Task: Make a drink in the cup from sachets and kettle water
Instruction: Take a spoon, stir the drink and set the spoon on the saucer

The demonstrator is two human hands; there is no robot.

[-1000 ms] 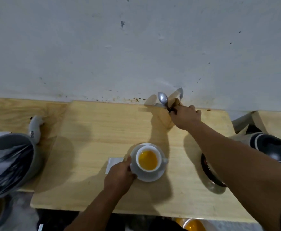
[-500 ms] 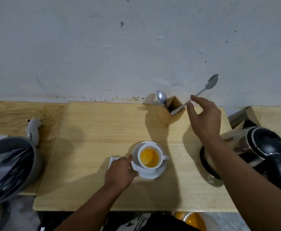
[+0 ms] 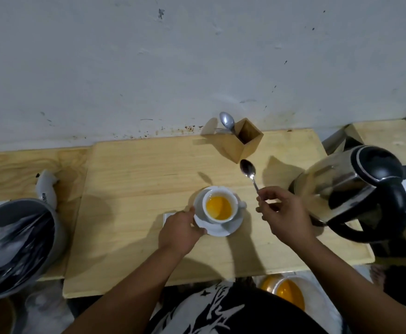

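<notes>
Cup [image 3: 219,208] is where we look first. It is white and round, and it sits on a white saucer [image 3: 230,227] on the pale wood board [image 3: 134,189]. We see orange drink inside it. Its little handle sticks out toward our right hand.

Our left hand [image 3: 179,233] is just beside the cup. Its fingers [image 3: 190,213] curl over the near-left rim of the saucer and hold it. They touch the saucer, not the cup. A flat white thing [image 3: 167,216] peeks out from under the far side of this hand; we cannot tell what it is.

Our right hand [image 3: 285,216] is on the other side of the cup, near its handle but not touching it. The thumb and fingertips [image 3: 261,197] are pinched shut on the thin end of a spoon [image 3: 248,170]. The spoon's bowl points away from the fingers, up toward the wall, and it is in the air above the board.

Past the spoon's bowl stands a wood box [image 3: 244,144], close to the wall. Another spoon [image 3: 227,120] leans out of it.

Out past the back of our right hand is the shiny kettle [image 3: 348,189] with its black lid and handle. Far off past our left hand, a gray bin [image 3: 16,244] with a dark bag sits at the board's edge.
</notes>
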